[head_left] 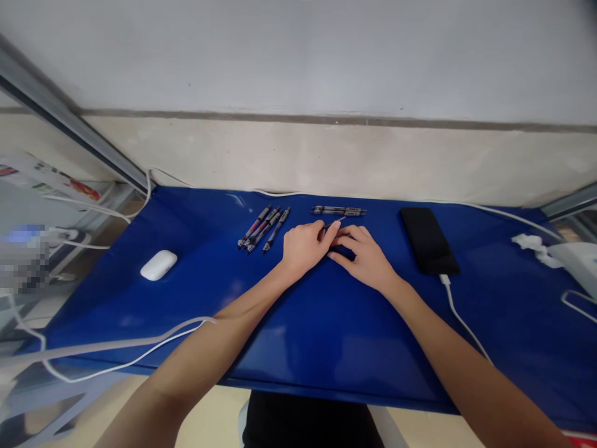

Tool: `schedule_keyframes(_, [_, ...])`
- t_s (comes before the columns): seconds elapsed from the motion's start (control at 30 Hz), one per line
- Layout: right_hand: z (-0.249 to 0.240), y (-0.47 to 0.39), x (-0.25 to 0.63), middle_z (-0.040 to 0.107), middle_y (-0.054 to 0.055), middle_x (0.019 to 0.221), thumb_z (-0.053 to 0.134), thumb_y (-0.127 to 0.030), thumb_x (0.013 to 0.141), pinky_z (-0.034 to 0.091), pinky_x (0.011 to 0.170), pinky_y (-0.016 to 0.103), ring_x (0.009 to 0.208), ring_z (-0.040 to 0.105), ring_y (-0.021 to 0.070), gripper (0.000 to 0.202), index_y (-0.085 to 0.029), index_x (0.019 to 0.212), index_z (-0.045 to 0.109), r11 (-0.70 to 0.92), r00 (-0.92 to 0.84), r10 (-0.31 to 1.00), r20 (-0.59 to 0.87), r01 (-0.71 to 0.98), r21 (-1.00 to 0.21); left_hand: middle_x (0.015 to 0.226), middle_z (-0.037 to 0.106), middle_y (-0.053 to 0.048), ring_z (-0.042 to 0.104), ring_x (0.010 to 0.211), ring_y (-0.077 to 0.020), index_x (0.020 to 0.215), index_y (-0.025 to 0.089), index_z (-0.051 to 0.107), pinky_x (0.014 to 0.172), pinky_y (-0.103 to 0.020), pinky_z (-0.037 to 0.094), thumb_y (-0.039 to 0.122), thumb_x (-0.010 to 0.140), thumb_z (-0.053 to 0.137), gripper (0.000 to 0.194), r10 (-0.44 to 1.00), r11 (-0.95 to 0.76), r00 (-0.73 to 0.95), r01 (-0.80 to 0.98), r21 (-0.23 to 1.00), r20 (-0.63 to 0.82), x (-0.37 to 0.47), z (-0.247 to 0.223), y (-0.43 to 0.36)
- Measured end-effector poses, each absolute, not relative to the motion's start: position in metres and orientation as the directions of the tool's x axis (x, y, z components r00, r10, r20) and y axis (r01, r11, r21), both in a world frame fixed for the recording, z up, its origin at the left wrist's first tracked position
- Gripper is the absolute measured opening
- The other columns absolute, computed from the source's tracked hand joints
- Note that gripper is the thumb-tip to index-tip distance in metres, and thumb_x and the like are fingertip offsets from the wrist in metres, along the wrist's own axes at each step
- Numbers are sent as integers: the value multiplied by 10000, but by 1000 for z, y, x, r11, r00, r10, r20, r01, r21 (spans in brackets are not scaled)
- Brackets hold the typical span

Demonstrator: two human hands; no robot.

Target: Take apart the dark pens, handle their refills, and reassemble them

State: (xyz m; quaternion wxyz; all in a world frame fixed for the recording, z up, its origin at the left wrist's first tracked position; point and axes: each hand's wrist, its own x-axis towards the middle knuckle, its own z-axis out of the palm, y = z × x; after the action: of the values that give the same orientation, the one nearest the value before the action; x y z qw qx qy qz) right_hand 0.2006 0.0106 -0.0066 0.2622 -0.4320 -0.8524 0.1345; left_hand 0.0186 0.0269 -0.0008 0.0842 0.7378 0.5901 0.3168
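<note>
Near the middle of the blue table (298,342), my left hand (308,244) is closed on a thin dark pen (334,223), whose tip shows above the thumb. My right hand (361,252) is beside it, fingers bent and apart, its fingertips close to the left thumb; whether they touch the pen is hidden. Several grey and black pens (263,229), some with red inside, lie slanted to the left of my hands. Behind my hands, more pens (339,211) lie crosswise close together.
A black phone (429,239) with a white cable lies at the right. The white earbud case (159,265) sits at the left. White cables run along the wall and over my left forearm. A white device (576,264) stands at the far right.
</note>
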Motion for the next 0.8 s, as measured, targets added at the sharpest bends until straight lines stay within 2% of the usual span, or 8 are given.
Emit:
schedule_keyframes(0.1, [-6, 7, 199, 572, 152, 1359, 564, -447, 987, 472, 978, 534, 1196, 539, 342, 355, -248, 1258, 677, 614, -542, 789, 289, 716, -333, 579, 620, -43, 542, 518, -147, 607, 185, 545, 509, -295, 210, 621, 1006, 402, 608, 923, -292, 97, 807, 513, 372, 18, -1, 27])
schedule_keyframes(0.17, [-5, 4, 197, 487, 159, 1504, 511, -495, 1006, 422, 1035, 591, 1356, 446, 386, 432, -266, 1351, 631, 642, -584, 766, 269, 717, -270, 574, 614, -42, 531, 509, -142, 604, 185, 539, 507, -294, 214, 616, 1007, 402, 606, 922, -294, 92, 799, 524, 376, 18, 0, 27])
schedule_keyframes(0.23, [-3, 2, 195, 466, 130, 1560, 459, -508, 1027, 349, 1106, 621, 1453, 361, 381, 453, -282, 1393, 604, 684, -643, 729, 235, 687, -245, 567, 606, -38, 517, 501, -139, 597, 186, 523, 505, -292, 214, 627, 1003, 402, 611, 922, -294, 88, 794, 532, 377, 18, 0, 27])
schedule_keyframes(0.3, [0, 1, 194, 518, 91, 1538, 433, -501, 1041, 293, 1153, 625, 1456, 378, 353, 447, -296, 1404, 594, 705, -680, 707, 194, 661, -256, 557, 594, -33, 501, 494, -137, 589, 189, 508, 502, -291, 216, 643, 997, 400, 620, 924, -294, 91, 788, 541, 370, 17, -1, 28])
schedule_keyframes(0.4, [3, 0, 193, 566, 65, 1500, 442, -483, 1042, 274, 1170, 615, 1417, 436, 329, 431, -301, 1403, 592, 692, -675, 717, 173, 659, -296, 540, 568, -23, 482, 488, -133, 588, 191, 508, 503, -290, 227, 649, 995, 399, 622, 928, -310, 113, 765, 565, 356, 16, -2, 30])
schedule_keyframes(0.63, [-2, 4, 195, 606, 139, 1405, 486, -483, 1025, 395, 1107, 536, 1328, 516, 315, 457, -222, 1390, 574, 642, -588, 766, 258, 680, -356, 500, 437, 34, 431, 493, -95, 585, 180, 466, 527, -271, 277, 618, 975, 486, 587, 906, -423, 244, 563, 710, 346, 13, -1, 35])
schedule_keyframes(0.73, [-3, 4, 197, 619, 135, 1358, 499, -482, 1021, 407, 1095, 512, 1309, 525, 305, 401, -241, 1312, 634, 657, -596, 754, 277, 663, -360, 503, 408, 41, 407, 493, -88, 584, 177, 460, 531, -277, 275, 586, 995, 470, 580, 899, -437, 228, 507, 743, 374, 12, 0, 34])
schedule_keyframes(0.8, [-1, 4, 197, 583, 126, 1415, 503, -488, 1018, 392, 1100, 525, 1349, 490, 314, 389, -273, 1309, 648, 684, -633, 728, 264, 645, -340, 506, 407, 41, 395, 491, -87, 586, 176, 467, 531, -281, 273, 572, 1009, 450, 579, 900, -434, 203, 498, 750, 386, 12, 0, 34])
